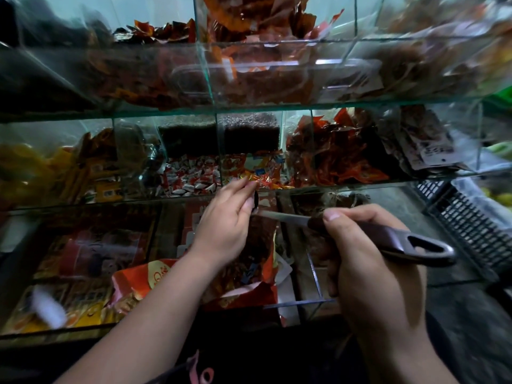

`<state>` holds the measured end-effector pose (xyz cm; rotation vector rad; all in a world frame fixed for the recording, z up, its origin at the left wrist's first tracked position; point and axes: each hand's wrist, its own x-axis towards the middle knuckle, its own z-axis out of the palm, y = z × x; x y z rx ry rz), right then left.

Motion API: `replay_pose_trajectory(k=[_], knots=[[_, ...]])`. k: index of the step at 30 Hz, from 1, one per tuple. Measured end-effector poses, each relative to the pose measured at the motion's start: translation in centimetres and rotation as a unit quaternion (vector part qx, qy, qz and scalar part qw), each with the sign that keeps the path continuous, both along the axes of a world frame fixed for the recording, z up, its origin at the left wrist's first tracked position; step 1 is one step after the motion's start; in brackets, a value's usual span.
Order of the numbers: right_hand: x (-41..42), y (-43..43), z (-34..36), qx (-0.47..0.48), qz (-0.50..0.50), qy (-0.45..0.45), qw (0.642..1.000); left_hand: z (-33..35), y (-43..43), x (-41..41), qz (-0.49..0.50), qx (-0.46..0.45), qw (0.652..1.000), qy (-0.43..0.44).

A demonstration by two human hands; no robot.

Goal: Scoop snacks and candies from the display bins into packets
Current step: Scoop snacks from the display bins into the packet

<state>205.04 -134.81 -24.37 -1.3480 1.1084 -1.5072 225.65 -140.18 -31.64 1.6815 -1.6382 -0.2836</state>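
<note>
**A:** How far along am I?

**B:** Early, by my reading. Your right hand (368,261) is curled round the dark handle of the scoop (393,241), thumb on top. Its metal shaft runs left to your left hand (224,217). Those fingers pinch a small dark piece at the shaft's far end. It is probably the scoop's bowl, but it is too small to be sure, and I cannot tell whether anything is in it.

**A:** Where is the packet?

**B:** Just below your left hand an opened red bag (249,295) stands in the bottom bin (83,332), with dark brown snacks showing inside. It could be the packet you are filling or the shop's own stock bag. No filled, closed packet shows anywhere, so I judge nearly all the filling is left.

**A:** And the other bins?

**B:** On the middle shelf, from the left, you have:
- yellow packs (27,167)
- red-and-white candies (191,178)
- orange candies (263,180), just beyond your left fingertips
- red sachets (332,159)

Behind the candies are two compartments of dark grains (188,134). The top shelf (249,103) holds more red and brown wrappers, too blurred to name. A black crate (471,225) sits off to your right.
</note>
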Motion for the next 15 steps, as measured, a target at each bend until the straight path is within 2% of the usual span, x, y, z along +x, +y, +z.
replay_pose_trajectory(k=[3, 7, 10, 12, 15], knots=[[0.5, -2.0, 0.9, -0.032, -0.049, -0.006, 0.998, 1.9, -3.6, 0.0, -0.022, -0.018, 0.999, -0.015], [1.2, -5.6, 1.2, -0.065, -0.064, 0.017, 0.996, 3.1, -8.9, -0.5, -0.06, 0.04, 0.997, -0.019], [2.2, -8.2, 0.2, -0.093, -0.046, 0.122, 0.987, 3.1, -11.3, -0.1, -0.026, 0.107, 0.994, 0.01], [2.7, -9.1, -0.9, -0.102, 0.007, 0.204, 0.974, 2.5, -11.5, 0.2, -0.023, 0.143, 0.988, 0.045], [2.3, -8.7, -1.6, -0.119, 0.051, 0.325, 0.937, 1.0, -10.7, 0.5, 0.011, 0.139, 0.989, 0.04]])
